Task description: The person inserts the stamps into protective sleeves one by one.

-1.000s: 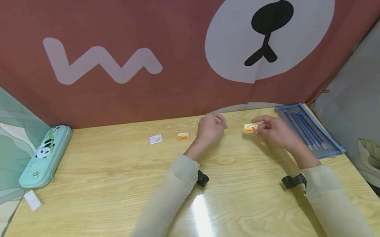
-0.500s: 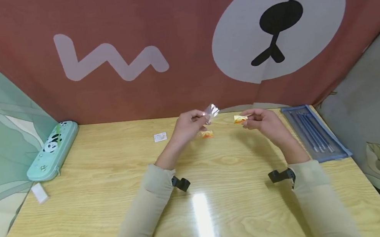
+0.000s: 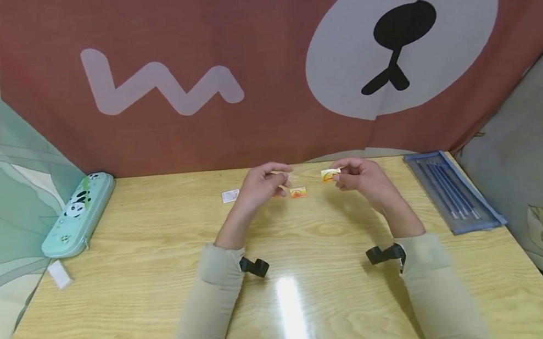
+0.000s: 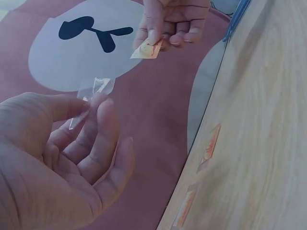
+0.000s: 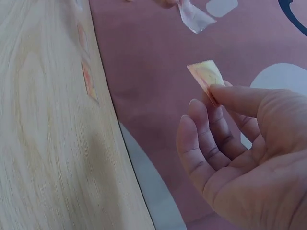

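Note:
My left hand (image 3: 259,187) pinches a small clear plastic sleeve (image 4: 100,87) between thumb and fingers, above the table's back edge. The sleeve barely shows in the head view. To the right, my right hand (image 3: 362,179) pinches a small yellow-orange stamp (image 3: 330,175) with a toothed edge, seen closer in the right wrist view as a tilted stamp (image 5: 209,79). Sleeve and stamp are apart. On the table, just right of my left hand, lies an orange stamp (image 3: 298,192); a pale stamp (image 3: 230,196) lies to its left, partly behind that hand.
A mint pencil case (image 3: 79,214) with pandas stands at the left edge, a white block (image 3: 59,274) beside it. At the right lies a blue mesh pouch (image 3: 455,191) holding several pencil-like sticks. A red-brown printed cloth (image 3: 174,141) hangs behind the table (image 3: 141,304).
My left hand has come up with the clear sleeve and shifted left, uncovering an orange stamp. My right hand has moved left with its stamp. The camera view has shifted slightly.

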Available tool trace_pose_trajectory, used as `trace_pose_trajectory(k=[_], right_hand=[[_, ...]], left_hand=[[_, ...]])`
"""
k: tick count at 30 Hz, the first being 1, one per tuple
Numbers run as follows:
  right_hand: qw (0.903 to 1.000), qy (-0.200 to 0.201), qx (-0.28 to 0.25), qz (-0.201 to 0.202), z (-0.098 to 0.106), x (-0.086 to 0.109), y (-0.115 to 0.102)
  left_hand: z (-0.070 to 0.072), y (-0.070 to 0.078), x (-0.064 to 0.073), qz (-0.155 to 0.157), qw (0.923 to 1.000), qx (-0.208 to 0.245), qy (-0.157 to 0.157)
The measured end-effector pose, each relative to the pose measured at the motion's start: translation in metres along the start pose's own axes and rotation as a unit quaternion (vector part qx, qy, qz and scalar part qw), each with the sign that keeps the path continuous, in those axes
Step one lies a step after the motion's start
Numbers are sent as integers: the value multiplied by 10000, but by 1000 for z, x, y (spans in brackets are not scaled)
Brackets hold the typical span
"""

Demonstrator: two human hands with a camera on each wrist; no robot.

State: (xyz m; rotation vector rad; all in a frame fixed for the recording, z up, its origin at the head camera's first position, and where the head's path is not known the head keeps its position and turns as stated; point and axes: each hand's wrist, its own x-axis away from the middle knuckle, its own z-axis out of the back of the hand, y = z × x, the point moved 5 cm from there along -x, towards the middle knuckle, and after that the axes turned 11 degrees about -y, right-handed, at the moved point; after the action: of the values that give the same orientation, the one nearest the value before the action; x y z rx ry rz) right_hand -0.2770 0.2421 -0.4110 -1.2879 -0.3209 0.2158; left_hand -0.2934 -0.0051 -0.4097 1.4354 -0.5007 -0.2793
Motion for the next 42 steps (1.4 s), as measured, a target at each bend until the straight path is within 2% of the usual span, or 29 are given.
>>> trace_pose_trajectory(k=[6,10,14,25,36,42], right_hand=[[9993,-32,-365,-50,-8,-1,1],[9991,-216,-342,-94,-14,-1,1],[9994,-115,-335,22,-18,-2,-1],[9990,-54,-435,57,-22,2,-1],[9990,-8,-343,-282,-23,2,-2],[9991,66,-371,-178,-23,4,-6]], left_hand=[[-3,-2,0,-55,9996,245,-88],[-5,-3,0,0,9993,359,-81],[-5,-5,-1,51,9991,429,-27],[-2,-8,2,84,9997,242,56],[3,-11,6,69,9999,-13,93],[1,-11,4,57,9999,-96,44]])
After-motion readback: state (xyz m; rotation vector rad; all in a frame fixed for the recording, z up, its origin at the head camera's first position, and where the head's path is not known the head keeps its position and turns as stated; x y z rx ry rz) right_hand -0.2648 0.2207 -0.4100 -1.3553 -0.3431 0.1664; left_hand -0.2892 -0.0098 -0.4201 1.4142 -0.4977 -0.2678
